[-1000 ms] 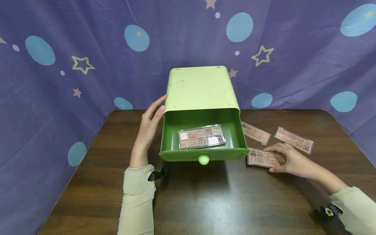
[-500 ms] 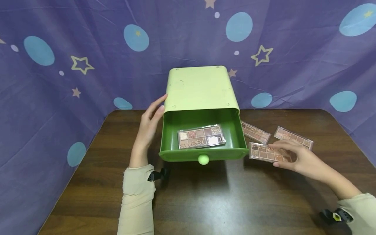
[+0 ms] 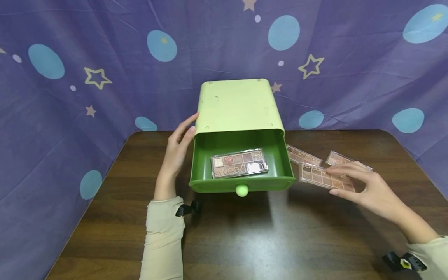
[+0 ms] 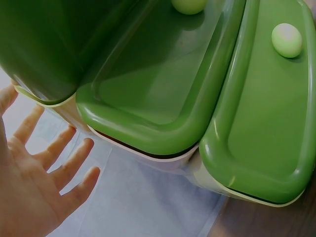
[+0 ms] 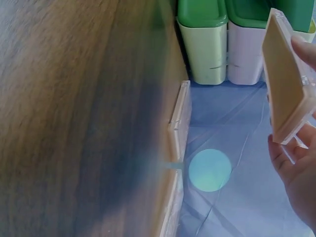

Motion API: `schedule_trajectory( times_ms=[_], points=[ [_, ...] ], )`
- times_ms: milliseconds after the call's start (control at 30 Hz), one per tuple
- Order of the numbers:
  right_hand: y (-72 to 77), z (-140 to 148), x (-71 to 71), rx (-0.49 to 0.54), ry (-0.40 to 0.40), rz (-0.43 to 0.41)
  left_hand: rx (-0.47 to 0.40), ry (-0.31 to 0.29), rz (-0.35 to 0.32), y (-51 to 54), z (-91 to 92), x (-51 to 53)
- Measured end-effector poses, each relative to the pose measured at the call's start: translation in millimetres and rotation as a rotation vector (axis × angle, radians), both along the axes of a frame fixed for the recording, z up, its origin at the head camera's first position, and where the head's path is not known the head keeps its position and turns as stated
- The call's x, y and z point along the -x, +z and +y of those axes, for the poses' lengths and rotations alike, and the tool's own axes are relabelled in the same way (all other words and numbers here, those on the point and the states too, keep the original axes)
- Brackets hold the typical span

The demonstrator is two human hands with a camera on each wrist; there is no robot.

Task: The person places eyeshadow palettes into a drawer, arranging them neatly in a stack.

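Note:
My right hand (image 3: 372, 188) pinches a clear-cased eyeshadow palette (image 3: 316, 175) between thumb and fingers, raised over the table just right of the drawer. The right wrist view has this palette (image 5: 282, 79) tilted, its plain tan back showing. A green drawer (image 3: 210, 186) with a round knob (image 3: 242, 190) is pulled out of the pale green drawer unit (image 3: 241, 105). Inside it lies another eyeshadow palette (image 3: 239, 163). My left hand (image 3: 176, 151) touches the unit's left side near the top; in the left wrist view its fingers are extended and spread.
Two more palettes lie on the table: one beside the drawer (image 3: 302, 155), the other farther right (image 3: 337, 157), partly behind my right hand. Lower closed drawers (image 4: 261, 123) sit beneath the open one. A purple patterned curtain (image 3: 350, 97) hangs behind the brown table (image 3: 280, 241).
My right hand has lifted the palette off the table, moving it slightly up and to the right. The left hand, the drawer and the palette inside stay where they were.

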State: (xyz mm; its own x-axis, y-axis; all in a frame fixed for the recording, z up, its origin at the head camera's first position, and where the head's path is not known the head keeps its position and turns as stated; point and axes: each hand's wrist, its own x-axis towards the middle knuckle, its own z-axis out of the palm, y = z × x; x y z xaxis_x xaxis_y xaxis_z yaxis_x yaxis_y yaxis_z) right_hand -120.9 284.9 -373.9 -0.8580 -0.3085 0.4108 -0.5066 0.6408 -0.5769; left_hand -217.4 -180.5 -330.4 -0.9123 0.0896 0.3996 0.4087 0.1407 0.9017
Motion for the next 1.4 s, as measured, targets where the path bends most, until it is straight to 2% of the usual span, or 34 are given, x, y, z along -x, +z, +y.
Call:
schedule_trajectory(
  times_ms=[200,333,467,667,1067,1400],
  points=[
    [11.1,-6.5,-3.7,0.078,0.034,0.11,-0.001,-0.001,0.001,-0.6,0.0,-0.2],
    [28.9,-19.8,-9.3,0.156,0.105,0.206,-0.003,-0.001,0.005,-0.9,-0.1,0.1],
    [45.3,-31.1,-14.2,0.199,0.149,0.26,-0.005,-0.002,0.013,-1.1,-0.2,0.3],
    [55.8,-35.7,-11.6,0.245,0.199,0.331,-0.006,-0.003,0.017,-0.6,-0.2,0.1],
    [77.8,-54.1,-5.3,0.27,0.22,0.365,-0.005,-0.002,0.015,1.7,-0.1,-0.2],
    [85.5,-71.8,0.7,0.293,0.254,0.376,-0.009,-0.004,0.014,0.1,0.6,0.1]
  ],
)
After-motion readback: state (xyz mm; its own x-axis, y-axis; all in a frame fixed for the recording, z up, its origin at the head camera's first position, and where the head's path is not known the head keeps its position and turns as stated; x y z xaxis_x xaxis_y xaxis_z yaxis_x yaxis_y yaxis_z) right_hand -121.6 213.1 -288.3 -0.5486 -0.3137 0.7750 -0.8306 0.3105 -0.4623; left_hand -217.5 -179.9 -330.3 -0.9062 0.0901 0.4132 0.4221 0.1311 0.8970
